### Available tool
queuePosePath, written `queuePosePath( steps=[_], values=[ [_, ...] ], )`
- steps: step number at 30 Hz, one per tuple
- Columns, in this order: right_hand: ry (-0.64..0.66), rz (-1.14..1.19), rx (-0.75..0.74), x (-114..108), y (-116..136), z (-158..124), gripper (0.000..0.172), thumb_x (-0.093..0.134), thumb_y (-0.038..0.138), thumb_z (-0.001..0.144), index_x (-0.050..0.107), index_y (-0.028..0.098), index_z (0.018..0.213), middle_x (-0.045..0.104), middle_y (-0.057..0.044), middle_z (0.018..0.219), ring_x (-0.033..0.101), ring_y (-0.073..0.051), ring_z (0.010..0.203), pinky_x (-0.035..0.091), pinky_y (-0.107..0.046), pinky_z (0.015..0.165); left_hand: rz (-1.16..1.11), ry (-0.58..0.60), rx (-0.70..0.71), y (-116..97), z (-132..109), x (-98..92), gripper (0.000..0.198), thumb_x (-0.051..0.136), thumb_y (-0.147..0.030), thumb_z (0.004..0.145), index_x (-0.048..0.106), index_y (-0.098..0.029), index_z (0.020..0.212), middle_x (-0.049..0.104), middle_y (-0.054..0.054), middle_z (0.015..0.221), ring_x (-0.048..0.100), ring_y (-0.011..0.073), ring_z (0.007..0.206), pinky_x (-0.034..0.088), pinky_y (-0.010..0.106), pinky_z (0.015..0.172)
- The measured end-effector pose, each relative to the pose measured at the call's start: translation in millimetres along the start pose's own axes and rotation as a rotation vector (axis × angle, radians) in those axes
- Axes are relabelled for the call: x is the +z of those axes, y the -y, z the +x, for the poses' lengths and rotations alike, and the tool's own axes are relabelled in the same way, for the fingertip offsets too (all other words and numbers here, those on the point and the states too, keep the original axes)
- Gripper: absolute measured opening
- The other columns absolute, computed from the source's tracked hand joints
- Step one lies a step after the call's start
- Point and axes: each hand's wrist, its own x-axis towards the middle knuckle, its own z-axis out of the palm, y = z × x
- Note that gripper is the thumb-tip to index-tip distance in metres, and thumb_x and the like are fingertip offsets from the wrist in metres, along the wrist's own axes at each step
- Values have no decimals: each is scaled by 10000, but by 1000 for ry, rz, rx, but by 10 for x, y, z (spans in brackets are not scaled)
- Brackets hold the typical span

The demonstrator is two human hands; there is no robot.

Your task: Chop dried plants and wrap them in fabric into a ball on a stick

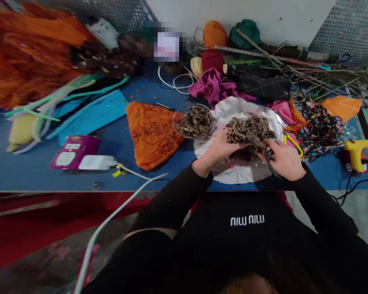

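Observation:
A heap of dried brown plant bits (pixel 251 128) lies on a round white cloth (pixel 233 173) spread on the blue table (pixel 33 163). My left hand (pixel 222 147) grips the near left side of the heap, fingers curled into it. My right hand (pixel 283 159) is closed on dark scissors (pixel 260 145) whose blades point into the heap. A clear bowl (pixel 194 121) filled with the same dried bits stands just left of the cloth.
An orange patterned cloth (pixel 150 132) lies left of the bowl. A purple power strip (pixel 73 152) with a white charger (pixel 96 162) sits at the front left. A yellow glue gun (pixel 355 153) stands at the right. Yarn balls, fabric scraps and sticks crowd the back.

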Motion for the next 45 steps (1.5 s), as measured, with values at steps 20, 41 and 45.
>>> queuePosePath(
  steps=[20,41,45],
  values=[
    [82,-103,-40,24,113,43,530,455,395,1029,558,119,1469,714,-178,1248,716,-338,1061,448,-361,751,-7,17,-22,30,-3,47,259,816,-186,696,761,-107,937,816,114,969,763,279,935,633,442,938],
    [87,-116,-32,-10,191,90,575,496,369,996,511,111,1510,673,-195,1251,702,-323,1009,458,-362,775,-36,44,-29,60,-16,120,224,750,-114,637,751,-126,861,813,85,921,766,266,923,645,400,905],
    [133,-145,-9,-34,201,117,495,475,280,980,575,101,1431,705,-198,1222,707,-309,987,432,-347,737,-44,44,-79,43,-14,96,347,750,-113,630,758,-112,976,816,100,1005,764,290,989,653,393,891]
  ],
)
